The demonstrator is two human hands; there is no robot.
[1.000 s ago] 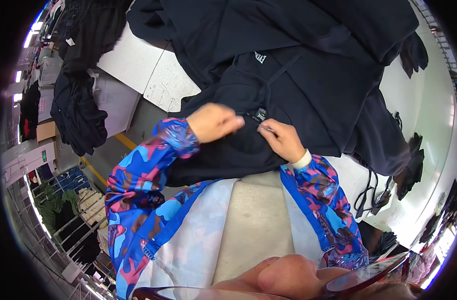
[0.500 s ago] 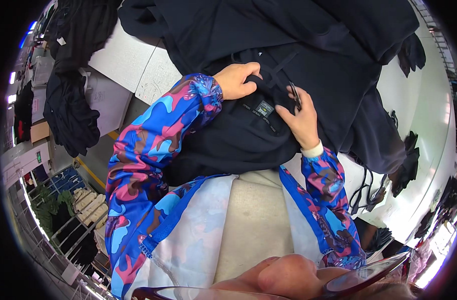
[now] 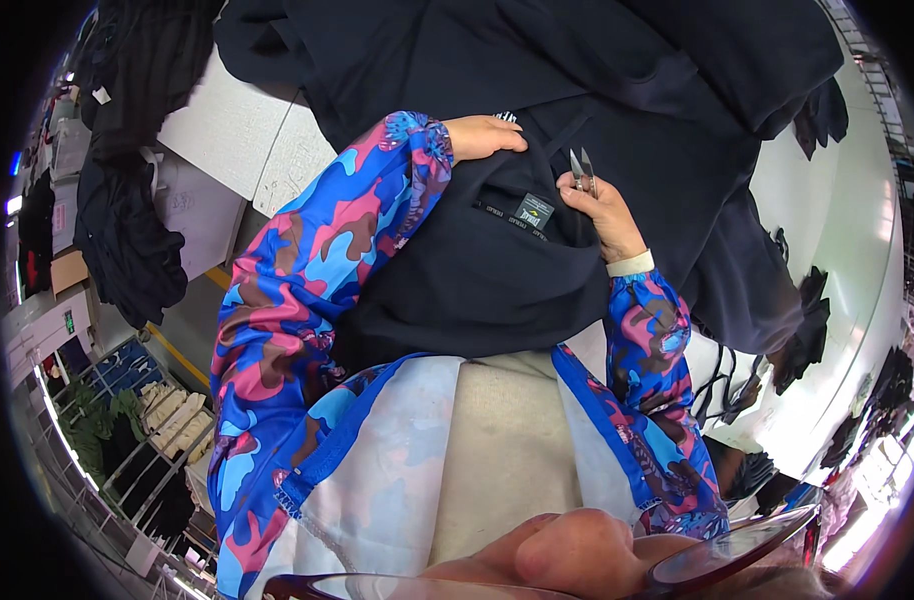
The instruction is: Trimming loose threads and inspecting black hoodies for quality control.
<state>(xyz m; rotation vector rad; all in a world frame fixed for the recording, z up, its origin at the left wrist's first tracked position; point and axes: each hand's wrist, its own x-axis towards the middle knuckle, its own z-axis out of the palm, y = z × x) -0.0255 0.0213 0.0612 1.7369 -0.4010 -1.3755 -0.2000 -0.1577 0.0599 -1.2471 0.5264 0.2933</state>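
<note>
By the table's [image 3: 302, 160] near edge, our right hand [image 3: 609, 212] grasped open-bladed snips [image 3: 576, 168] that could, slipping, nick the hoodie [image 3: 457, 290] under our left hand [image 3: 485, 138], hold unclear.

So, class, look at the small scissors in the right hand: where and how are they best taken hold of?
Probably by the handle end, from the person's own side, where the right hand grips: the small scissors point their two parted blade tips away from the person, so that approach should keep fingers clear of the edges. The hand mostly hides the handles.
</note>
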